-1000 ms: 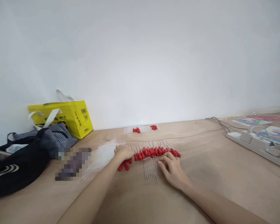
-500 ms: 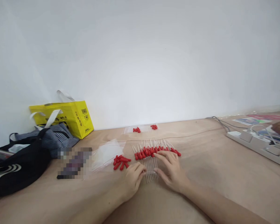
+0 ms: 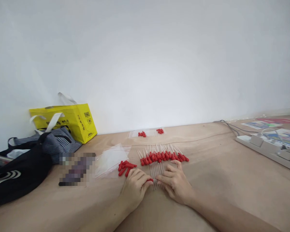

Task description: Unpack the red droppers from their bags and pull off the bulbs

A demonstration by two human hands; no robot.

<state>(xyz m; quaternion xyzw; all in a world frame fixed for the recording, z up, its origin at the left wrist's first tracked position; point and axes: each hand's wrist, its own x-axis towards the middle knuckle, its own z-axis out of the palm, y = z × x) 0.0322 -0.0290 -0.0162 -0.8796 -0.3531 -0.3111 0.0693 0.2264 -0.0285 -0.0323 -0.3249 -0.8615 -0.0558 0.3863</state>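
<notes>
My left hand (image 3: 136, 186) pinches a red rubber dropper bulb (image 3: 149, 179) between thumb and fingers. From the bulb a clear dropper tube (image 3: 155, 180) runs across to my right hand (image 3: 175, 183), whose thumb and fingers are closed on its other end. Beneath and just beyond the fingers lies a row of bare clear tubes (image 3: 156, 169). Farther out, droppers with red bulbs (image 3: 162, 156) are fanned side by side, bulbs toward me. A small heap of loose red bulbs (image 3: 126, 167) sits beside my left hand, partly hidden by it.
White plastic zip bags (image 3: 112, 159) lie left of the loose bulbs. Near the wall is another bag (image 3: 149, 133) with red bulbs. A yellow bag (image 3: 84, 124), striped bag (image 3: 60, 141) and black bag (image 3: 21, 174) stand left; a white power strip (image 3: 270, 149) lies right.
My right hand's spread fingers have closed in on the clear tube. A red bulb now shows at my left fingertips. Another person's hand at the far right has left the view.
</notes>
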